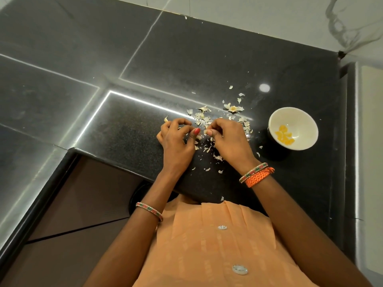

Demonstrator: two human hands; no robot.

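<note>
Noting the garlic clove (205, 132) pinched over the black counter (207, 59) between your left hand (176, 141) and right hand (228, 139), both sets of fingers curled tight on it, you will find the white bowl (300, 119) of peeled cloves (284, 136) to the right, nearer your right hand.

home kitchen for sure, polished black granite counter (207, 59) wrapping an L-shaped corner, pale marble-look wall (269, 15) behind, garlic skins (202, 117) scattered about, small white bowl (306, 141) with peeled cloves (284, 135), brown cabinet fronts (78, 204) below
</note>
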